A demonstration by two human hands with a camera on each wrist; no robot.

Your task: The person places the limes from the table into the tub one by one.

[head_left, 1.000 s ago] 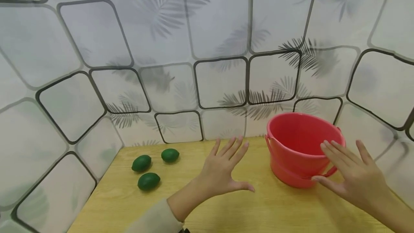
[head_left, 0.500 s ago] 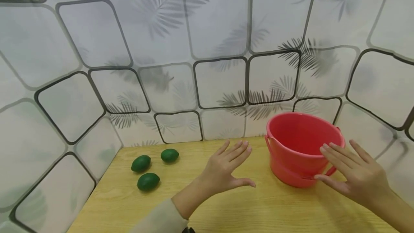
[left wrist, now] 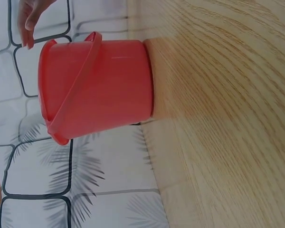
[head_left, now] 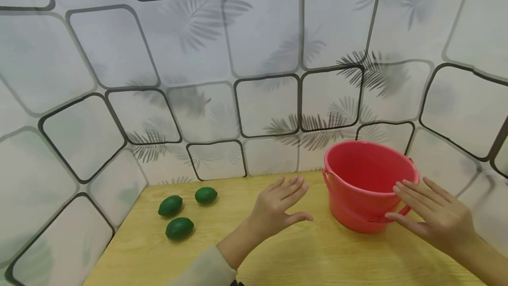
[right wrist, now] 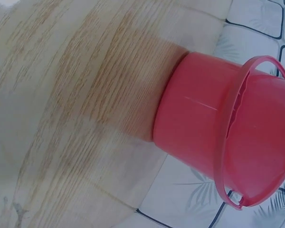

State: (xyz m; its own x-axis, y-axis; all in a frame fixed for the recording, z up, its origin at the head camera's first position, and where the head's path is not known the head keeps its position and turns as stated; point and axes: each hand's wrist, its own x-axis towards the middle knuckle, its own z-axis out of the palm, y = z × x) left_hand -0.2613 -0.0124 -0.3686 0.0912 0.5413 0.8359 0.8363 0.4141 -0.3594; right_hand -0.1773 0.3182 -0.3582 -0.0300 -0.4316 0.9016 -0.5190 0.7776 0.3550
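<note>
My left hand (head_left: 274,208) is held over the middle of the table, fingers straight and thumb spread to the right, with nothing in it. On the right, my right hand (head_left: 440,215) has its fingers extended in front of the near right rim of a red bucket (head_left: 357,202) and overlaps it in the head view. The bucket stands upright, its handle (right wrist: 225,137) folded down against the side. From the left wrist view, the right hand (left wrist: 32,19) appears above the bucket's rim. Three dark green lime-like fruits (head_left: 180,228) lie on the table's left side.
The wooden table (head_left: 158,264) meets patterned wall coverings (head_left: 270,105) at the back and at both sides. The bucket stands close to the back right corner, while the green fruits lie toward the back left.
The head view has shifted slightly, so the scene sits a little lower and further left. My left hand's fingers have drawn closer together. The bucket and fruits have stayed put.
</note>
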